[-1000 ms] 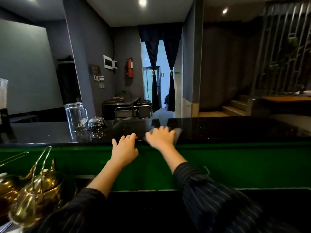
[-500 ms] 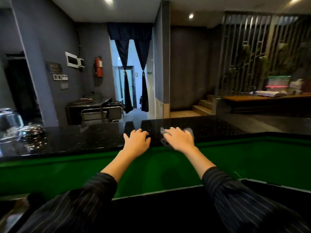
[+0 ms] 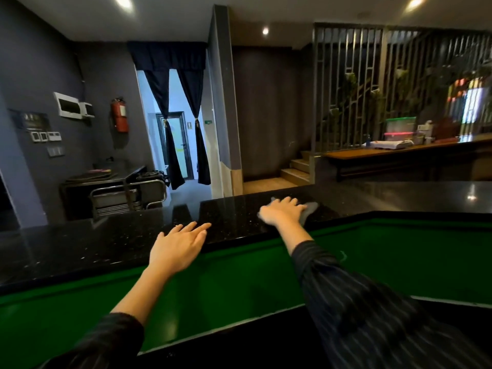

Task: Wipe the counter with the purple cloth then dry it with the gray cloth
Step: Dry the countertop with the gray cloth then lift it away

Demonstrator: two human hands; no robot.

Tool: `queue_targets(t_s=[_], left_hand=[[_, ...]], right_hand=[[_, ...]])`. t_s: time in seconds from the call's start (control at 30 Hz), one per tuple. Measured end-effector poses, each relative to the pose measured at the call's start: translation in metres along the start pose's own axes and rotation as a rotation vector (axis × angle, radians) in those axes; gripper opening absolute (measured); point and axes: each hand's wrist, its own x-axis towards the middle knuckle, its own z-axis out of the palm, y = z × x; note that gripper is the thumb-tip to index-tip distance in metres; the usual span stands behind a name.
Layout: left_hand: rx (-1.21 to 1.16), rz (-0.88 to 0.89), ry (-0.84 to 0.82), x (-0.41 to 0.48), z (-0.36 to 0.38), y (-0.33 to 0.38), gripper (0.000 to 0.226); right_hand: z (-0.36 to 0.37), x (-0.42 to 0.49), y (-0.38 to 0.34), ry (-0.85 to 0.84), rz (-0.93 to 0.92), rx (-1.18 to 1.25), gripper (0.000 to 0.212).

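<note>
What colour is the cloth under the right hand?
The cloth looks gray, best seen in the head view.

Dark grey walls [image 3: 34, 62], navy curtains [image 3: 170, 155] framing a bright doorway [image 3: 181, 139], wooden steps [image 3: 295, 172] beyond.

The left sleeve [image 3: 106, 339] and right sleeve [image 3: 359, 302] are dark cloth with thin pale pinstripes. The left ends near the elbow; the right runs further down, toward the right hand [image 3: 282, 211].

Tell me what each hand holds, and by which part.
Neither grips anything. The right hand presses flat on the middle of the gray cloth on the counter; the left hand rests bare on the counter.
</note>
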Motion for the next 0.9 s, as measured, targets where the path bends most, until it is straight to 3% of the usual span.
queue_targets(t_s=[0.2, 0.37, 0.43, 0.63, 0.8, 0.9], left_hand=[[0.062, -0.022, -0.063, 0.001, -0.007, 0.002, 0.046], [0.015, -0.038, -0.141, -0.004, -0.011, 0.006, 0.045], [-0.014, -0.036, -0.134, -0.005, -0.011, 0.007, 0.044], [-0.002, -0.038, -0.063, -0.004, -0.003, 0.005, 0.044], [0.06, -0.04, 0.009, 0.001, 0.002, 0.005, 0.044], [0.098, -0.036, 0.046, 0.002, 0.003, 0.004, 0.049]], right_hand=[[0.018, -0.04, -0.078, -0.066, -0.544, 0.013, 0.065], [0.011, -0.028, -0.047, -0.207, -0.816, -0.042, 0.062], [0.006, 0.001, -0.018, -0.211, -0.808, -0.049, 0.06], [-0.008, 0.108, 0.043, -0.242, -0.538, -0.067, 0.06], [-0.004, 0.15, -0.018, -0.274, -0.35, -0.122, 0.079], [0.015, 0.151, -0.086, -0.278, -0.448, -0.137, 0.09]])
